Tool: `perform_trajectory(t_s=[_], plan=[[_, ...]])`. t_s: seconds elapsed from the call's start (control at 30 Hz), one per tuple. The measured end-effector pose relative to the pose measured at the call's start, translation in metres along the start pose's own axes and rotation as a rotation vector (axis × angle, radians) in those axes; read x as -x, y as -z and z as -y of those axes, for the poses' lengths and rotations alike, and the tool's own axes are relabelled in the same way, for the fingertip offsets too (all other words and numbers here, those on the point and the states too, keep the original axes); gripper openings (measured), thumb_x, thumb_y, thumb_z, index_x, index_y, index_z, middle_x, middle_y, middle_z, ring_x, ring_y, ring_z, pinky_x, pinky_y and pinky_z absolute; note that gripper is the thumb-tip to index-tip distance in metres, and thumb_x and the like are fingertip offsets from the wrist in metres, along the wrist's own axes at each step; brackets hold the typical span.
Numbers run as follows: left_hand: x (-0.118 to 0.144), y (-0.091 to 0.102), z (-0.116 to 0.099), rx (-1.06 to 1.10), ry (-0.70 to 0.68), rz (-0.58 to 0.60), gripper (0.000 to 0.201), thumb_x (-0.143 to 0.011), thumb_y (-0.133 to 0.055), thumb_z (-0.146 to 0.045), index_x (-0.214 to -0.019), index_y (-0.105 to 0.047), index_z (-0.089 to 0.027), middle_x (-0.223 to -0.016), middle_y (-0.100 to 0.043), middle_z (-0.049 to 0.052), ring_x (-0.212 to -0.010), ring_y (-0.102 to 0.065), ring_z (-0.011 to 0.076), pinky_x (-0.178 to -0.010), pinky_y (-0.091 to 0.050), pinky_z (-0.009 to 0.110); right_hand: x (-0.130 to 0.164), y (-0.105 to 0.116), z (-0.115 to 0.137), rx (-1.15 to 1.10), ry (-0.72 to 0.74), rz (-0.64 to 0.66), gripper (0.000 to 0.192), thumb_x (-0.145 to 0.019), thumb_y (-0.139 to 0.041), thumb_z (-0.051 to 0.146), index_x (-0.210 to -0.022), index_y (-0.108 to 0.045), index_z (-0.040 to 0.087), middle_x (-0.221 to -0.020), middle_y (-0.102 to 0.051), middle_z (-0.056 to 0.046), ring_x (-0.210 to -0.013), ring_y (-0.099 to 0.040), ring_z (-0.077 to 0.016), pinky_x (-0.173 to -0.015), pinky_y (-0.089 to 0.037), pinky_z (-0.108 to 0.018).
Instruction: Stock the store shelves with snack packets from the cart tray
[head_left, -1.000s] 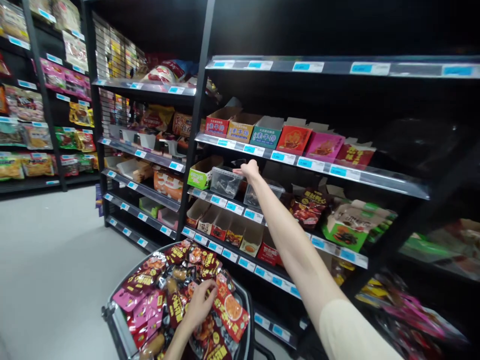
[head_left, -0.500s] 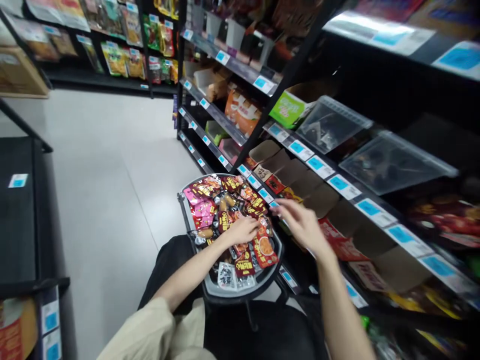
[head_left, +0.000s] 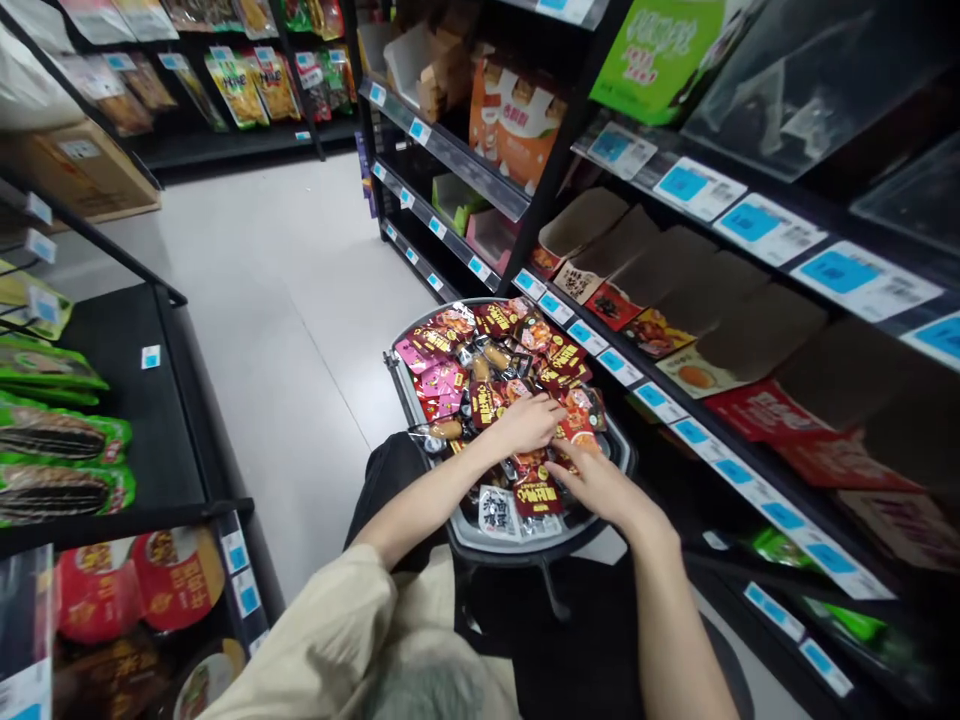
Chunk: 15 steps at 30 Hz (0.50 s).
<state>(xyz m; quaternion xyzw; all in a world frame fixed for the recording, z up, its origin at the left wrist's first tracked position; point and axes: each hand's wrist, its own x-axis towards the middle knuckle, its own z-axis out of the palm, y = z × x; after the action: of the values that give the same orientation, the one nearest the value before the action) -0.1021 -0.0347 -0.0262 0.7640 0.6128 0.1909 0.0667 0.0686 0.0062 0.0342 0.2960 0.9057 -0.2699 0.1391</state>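
Observation:
A grey basket (head_left: 480, 533) in front of me is piled with several small snack packets (head_left: 487, 365) in red, pink and dark wrappers. My left hand (head_left: 529, 422) rests on the pile near its middle, fingers curled over the packets. My right hand (head_left: 596, 482) lies on the packets at the basket's near right side, fingers spread, touching a dark red packet (head_left: 537, 496). I cannot tell whether either hand grips a packet.
Black store shelves (head_left: 720, 470) with blue price tags run along the right, holding cardboard display boxes (head_left: 637, 260). A lower black shelf (head_left: 120, 420) with green and red packs stands at the left. Grey floor (head_left: 285, 300) lies between them. A cardboard box (head_left: 82, 170) sits far left.
My right hand came down from the upper shelf to the basket and now lies on the packets. My view dropped from the shelves toward the basket. My left hand stayed in the pile.

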Motion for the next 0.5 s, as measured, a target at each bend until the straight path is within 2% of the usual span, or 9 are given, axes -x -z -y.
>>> perform_trajectory(t_s=[0.13, 0.3, 0.43, 0.5], plan=[[0.000, 0.005, -0.003, 0.006, -0.047, -0.097, 0.019, -0.099, -0.048, -0.019, -0.104, -0.065, -0.014, -0.103, -0.069, 0.011, -0.101, -0.061, 0.0237, -0.085, -0.046, 0.037, -0.005, -0.001, -0.006, -0.005, 0.001, 0.000, 0.041, -0.101, -0.045, 0.036, -0.131, -0.059, 0.013, -0.129, -0.069, -0.021, -0.121, -0.066, -0.0343, -0.099, -0.050, -0.043], [-0.001, 0.013, -0.014, 0.034, -0.146, -0.272, 0.029, -0.103, -0.041, -0.022, -0.106, -0.068, -0.014, -0.093, -0.070, 0.010, -0.095, -0.063, 0.0217, -0.082, -0.046, 0.037, -0.010, -0.001, -0.017, -0.010, -0.027, -0.030, 0.033, -0.098, -0.049, 0.034, -0.122, -0.063, 0.016, -0.121, -0.073, -0.020, -0.117, -0.068, -0.0344, -0.095, -0.052, -0.041], [0.015, 0.037, -0.035, 0.013, -0.212, -0.352, 0.027, -0.101, -0.044, -0.024, -0.102, -0.070, -0.016, -0.094, -0.071, 0.009, -0.096, -0.063, 0.0225, -0.080, -0.048, 0.038, -0.009, 0.000, -0.020, 0.002, -0.032, -0.028, 0.035, -0.099, -0.046, 0.031, -0.124, -0.064, 0.015, -0.126, -0.071, -0.020, -0.123, -0.066, -0.0334, -0.098, -0.051, -0.040], [0.037, 0.054, -0.042, 0.013, -0.161, -0.385, 0.023, -0.101, -0.048, -0.023, -0.105, -0.069, -0.017, -0.101, -0.071, 0.009, -0.102, -0.062, 0.0233, -0.085, -0.049, 0.040, -0.007, 0.001, -0.019, -0.003, -0.027, -0.037, 0.042, -0.100, -0.045, 0.034, -0.135, -0.059, 0.016, -0.131, -0.069, -0.018, -0.126, -0.064, -0.0327, -0.100, -0.050, -0.040]])
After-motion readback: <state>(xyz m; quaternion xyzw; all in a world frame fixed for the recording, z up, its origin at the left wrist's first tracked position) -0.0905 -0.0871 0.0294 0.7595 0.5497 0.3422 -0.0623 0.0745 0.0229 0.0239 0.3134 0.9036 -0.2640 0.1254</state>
